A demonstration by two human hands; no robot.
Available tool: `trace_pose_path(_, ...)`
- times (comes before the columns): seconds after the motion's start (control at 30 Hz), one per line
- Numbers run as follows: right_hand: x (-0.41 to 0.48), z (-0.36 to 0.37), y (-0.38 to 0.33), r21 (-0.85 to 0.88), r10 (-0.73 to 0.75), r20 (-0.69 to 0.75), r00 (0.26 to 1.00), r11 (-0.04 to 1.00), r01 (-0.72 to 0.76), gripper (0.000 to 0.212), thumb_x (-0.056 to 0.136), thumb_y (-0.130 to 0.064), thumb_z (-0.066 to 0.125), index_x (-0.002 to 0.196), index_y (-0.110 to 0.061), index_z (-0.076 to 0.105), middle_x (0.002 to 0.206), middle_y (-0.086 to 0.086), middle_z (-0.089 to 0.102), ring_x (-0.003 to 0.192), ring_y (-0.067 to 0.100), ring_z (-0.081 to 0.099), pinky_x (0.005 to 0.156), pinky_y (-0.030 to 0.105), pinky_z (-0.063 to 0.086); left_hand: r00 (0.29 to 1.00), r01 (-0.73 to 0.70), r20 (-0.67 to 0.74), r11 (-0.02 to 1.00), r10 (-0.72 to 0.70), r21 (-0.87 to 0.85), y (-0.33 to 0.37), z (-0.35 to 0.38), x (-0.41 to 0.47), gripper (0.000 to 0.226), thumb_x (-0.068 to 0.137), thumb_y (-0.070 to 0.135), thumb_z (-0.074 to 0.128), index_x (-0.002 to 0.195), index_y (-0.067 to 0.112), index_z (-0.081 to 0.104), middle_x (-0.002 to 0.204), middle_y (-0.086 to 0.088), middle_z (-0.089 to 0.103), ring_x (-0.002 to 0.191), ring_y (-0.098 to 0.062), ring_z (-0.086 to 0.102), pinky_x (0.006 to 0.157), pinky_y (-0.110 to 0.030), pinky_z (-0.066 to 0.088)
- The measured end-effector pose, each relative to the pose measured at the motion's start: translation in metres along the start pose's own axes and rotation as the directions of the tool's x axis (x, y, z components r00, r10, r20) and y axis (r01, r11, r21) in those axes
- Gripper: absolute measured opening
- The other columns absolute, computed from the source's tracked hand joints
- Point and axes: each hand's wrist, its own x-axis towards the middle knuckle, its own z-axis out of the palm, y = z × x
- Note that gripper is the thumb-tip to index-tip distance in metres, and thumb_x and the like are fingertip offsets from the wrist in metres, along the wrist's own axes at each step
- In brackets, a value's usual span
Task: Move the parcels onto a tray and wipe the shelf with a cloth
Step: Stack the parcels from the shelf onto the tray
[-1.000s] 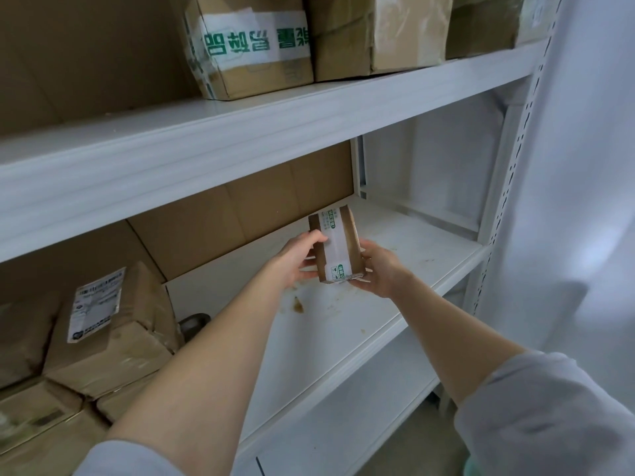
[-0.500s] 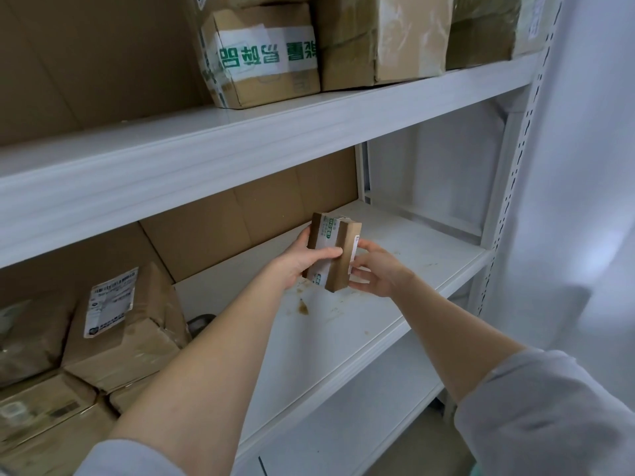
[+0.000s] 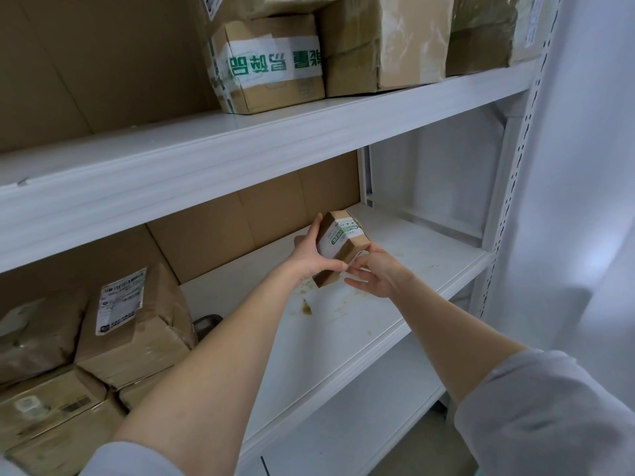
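Observation:
A small brown parcel (image 3: 343,240) with a white and green tape band hangs tilted above the middle white shelf (image 3: 422,266). My left hand (image 3: 311,257) grips its left side. My right hand (image 3: 376,273) touches its lower right corner with the fingertips. Brown stains (image 3: 305,307) mark the shelf board under the parcel. No tray or cloth is in view.
Several taped cardboard parcels (image 3: 134,324) are stacked at the left of the middle shelf, with a dark round object (image 3: 206,322) beside them. More boxes (image 3: 271,63) stand on the upper shelf. A perforated white upright (image 3: 508,207) bounds the right side. A lower shelf (image 3: 343,427) lies below.
The parcel has been turned in my hands, from upright to tilted with its taped top facing up. Both hands stayed above the same spot on the shelf.

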Motion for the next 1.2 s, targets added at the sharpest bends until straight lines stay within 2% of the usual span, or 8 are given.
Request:
trace_pose_path(0.23,-0.004,0.001,0.004,0.009,0.022,-0.045,0.999,1.000,-0.022,0.025,0.100,-0.012,0.040,0.094,-0.020,0.063,0.089,0.004,0.067,0.089,0.022,0.064,0.077,0.035,0.055,0.999,0.053,-0.001,0.999,-0.053,0.013,-0.001,-0.007,-0.008,0.128,0.057,0.038,0.086,0.150,0.040,-0.002,0.150,-0.002,0.032,0.132,-0.023,0.040,0.106,-0.045,0.041)
trace_pose_path(0.5,-0.008,0.005,0.004,0.010,0.017,-0.097,0.995,1.000,-0.016,0.014,0.098,-0.008,0.043,0.092,-0.011,0.056,0.087,0.009,0.064,0.079,0.025,0.066,0.066,0.037,0.059,0.975,0.209,-0.002,0.920,-0.222,-0.333,0.004,-0.006,-0.025,0.031,0.096,0.045,0.043,0.127,0.049,0.042,0.098,0.007,0.062,0.085,-0.017,0.061,0.082,-0.038,0.053)
trace_pose_path(0.63,-0.011,0.005,0.003,0.029,0.022,-0.111,0.994,0.999,-0.019,0.015,0.101,-0.018,0.044,0.100,-0.012,0.057,0.093,0.011,0.066,0.077,0.024,0.065,0.061,0.036,0.056,0.964,0.209,-0.085,0.913,-0.253,-0.350,0.001,-0.006,-0.023,0.039,0.101,0.033,0.031,0.137,0.041,0.044,0.099,0.002,0.063,0.079,-0.017,0.059,0.086,-0.039,0.052)
trace_pose_path(0.77,-0.011,0.007,0.004,0.009,0.020,-0.069,0.997,1.000,-0.019,0.037,0.096,-0.044,0.049,0.111,-0.012,0.060,0.101,0.011,0.066,0.083,0.025,0.065,0.069,0.038,0.056,0.960,0.224,-0.059,0.877,-0.273,-0.425,0.004,-0.005,-0.026,0.034,0.101,0.032,0.033,0.130,0.034,0.052,0.094,-0.002,0.063,0.080,-0.021,0.059,0.079,-0.036,0.053)
trace_pose_path(0.9,-0.018,0.003,0.003,-0.020,0.055,0.146,0.988,0.998,-0.053,0.047,0.093,-0.053,0.050,0.110,-0.013,0.065,0.090,0.011,0.073,0.075,0.026,0.072,0.065,0.038,0.060,0.971,0.203,-0.028,0.885,-0.236,-0.418,0.007,-0.001,-0.032,0.044,0.098,0.020,0.040,0.135,0.044,0.045,0.081,0.002,0.059,0.074,-0.017,0.057,0.072,-0.032,0.053)
trace_pose_path(1.0,-0.024,0.003,0.002,-0.129,0.072,0.225,0.972,0.991,-0.044,0.059,0.084,-0.064,0.055,0.111,-0.013,0.067,0.093,0.011,0.074,0.079,0.025,0.073,0.073,0.034,0.059,0.975,0.172,-0.058,0.899,-0.213,-0.403,0.010,0.002,-0.036,0.050,0.096,0.021,0.051,0.140,0.041,0.039,0.090,0.002,0.063,0.076,-0.016,0.060,0.066,-0.030,0.052)
trace_pose_path(1.07,-0.025,0.003,0.002,-0.187,0.096,0.212,0.973,0.981,-0.056,0.080,0.061,-0.070,0.073,0.117,-0.013,0.066,0.101,0.012,0.073,0.089,0.027,0.072,0.085,0.038,0.056,0.978,0.151,-0.077,0.910,-0.195,-0.385,0.011,0.001,-0.037,0.061,0.093,0.018,0.058,0.145,0.038,0.032,0.108,-0.004,0.066,0.082,-0.018,0.062,0.064,-0.029,0.053)
trace_pose_path(1.2,-0.035,0.001,0.003,-0.175,0.091,0.178,0.980,0.983,-0.060,0.053,0.080,-0.049,0.070,0.116,-0.011,0.062,0.093,0.014,0.074,0.081,0.027,0.071,0.070,0.034,0.057,0.976,0.150,-0.084,0.904,-0.199,-0.399,0.015,0.001,-0.045,0.067,0.092,0.012,0.058,0.149,0.027,0.026,0.116,-0.010,0.064,0.080,-0.020,0.064,0.065,-0.031,0.055)
